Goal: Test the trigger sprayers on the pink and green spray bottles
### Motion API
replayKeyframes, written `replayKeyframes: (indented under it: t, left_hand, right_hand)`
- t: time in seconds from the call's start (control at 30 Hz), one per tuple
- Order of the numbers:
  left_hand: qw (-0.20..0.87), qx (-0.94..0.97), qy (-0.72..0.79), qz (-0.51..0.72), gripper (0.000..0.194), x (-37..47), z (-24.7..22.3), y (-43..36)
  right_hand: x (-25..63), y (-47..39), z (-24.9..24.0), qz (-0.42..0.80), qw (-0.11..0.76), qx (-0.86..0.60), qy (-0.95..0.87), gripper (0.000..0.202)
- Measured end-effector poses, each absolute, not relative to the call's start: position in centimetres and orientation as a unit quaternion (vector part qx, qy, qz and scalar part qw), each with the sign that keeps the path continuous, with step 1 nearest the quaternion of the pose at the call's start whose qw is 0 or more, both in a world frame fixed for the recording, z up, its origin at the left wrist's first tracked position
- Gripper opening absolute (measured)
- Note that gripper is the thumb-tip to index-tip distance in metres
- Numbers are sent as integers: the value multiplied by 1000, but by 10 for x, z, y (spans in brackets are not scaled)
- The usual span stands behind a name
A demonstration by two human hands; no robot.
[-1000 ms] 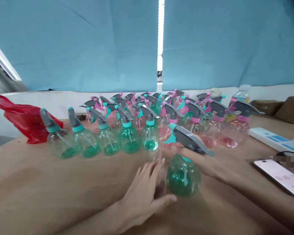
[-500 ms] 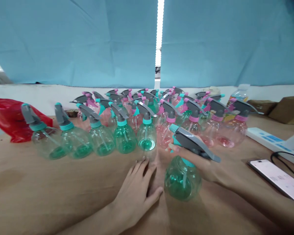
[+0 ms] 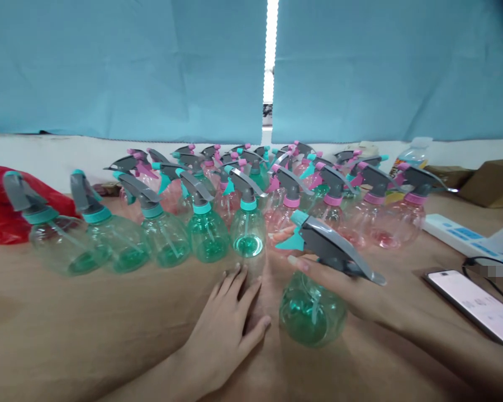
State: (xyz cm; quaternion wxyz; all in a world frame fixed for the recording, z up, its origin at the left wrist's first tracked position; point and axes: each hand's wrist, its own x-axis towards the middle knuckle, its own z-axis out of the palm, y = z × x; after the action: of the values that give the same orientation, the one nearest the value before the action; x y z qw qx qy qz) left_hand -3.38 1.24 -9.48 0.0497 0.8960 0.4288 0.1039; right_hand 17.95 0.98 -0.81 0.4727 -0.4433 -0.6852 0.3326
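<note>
A clear green spray bottle (image 3: 312, 318) with a grey and turquoise trigger head stands at the front, a little green tint showing in its base. My right hand (image 3: 339, 279) is closed around its neck, thumb in front and fingertips showing behind the turquoise trigger. The collar is hidden by that hand. Flat on the table, fingers spread, my left hand (image 3: 224, 329) holds nothing and lies left of this bottle. Just beyond its fingertips stands another green spray bottle (image 3: 248, 231), in a row with several like it.
Pink spray bottles (image 3: 385, 226) stand at the right of the row, with several more behind. A red plastic bag (image 3: 0, 206) lies far left. At right are a phone (image 3: 473, 307), a white power strip (image 3: 465, 237), a cable, a drink bottle (image 3: 417, 153) and a brown box (image 3: 494, 184).
My right hand has slid lower on the bottle's neck, now covering the turquoise collar and exposing more of the trigger. My left hand stays flat; the view has shifted slightly.
</note>
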Motion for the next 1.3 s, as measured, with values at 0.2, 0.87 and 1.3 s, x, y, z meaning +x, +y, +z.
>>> replayKeyframes:
  t: [0.2, 0.87, 1.3]
  left_hand:
    - [49, 900, 425, 83, 55, -32, -91, 14]
    - [21, 901, 429, 57, 54, -30, -87, 11]
    - [16, 903, 426, 64, 54, -31, -88, 10]
  right_hand:
    - [180, 11, -10, 325, 481, -435, -688, 3]
    - [186, 12, -20, 417, 436, -402, -689, 39]
    - [183, 12, -14, 371, 449, -415, -699, 39]
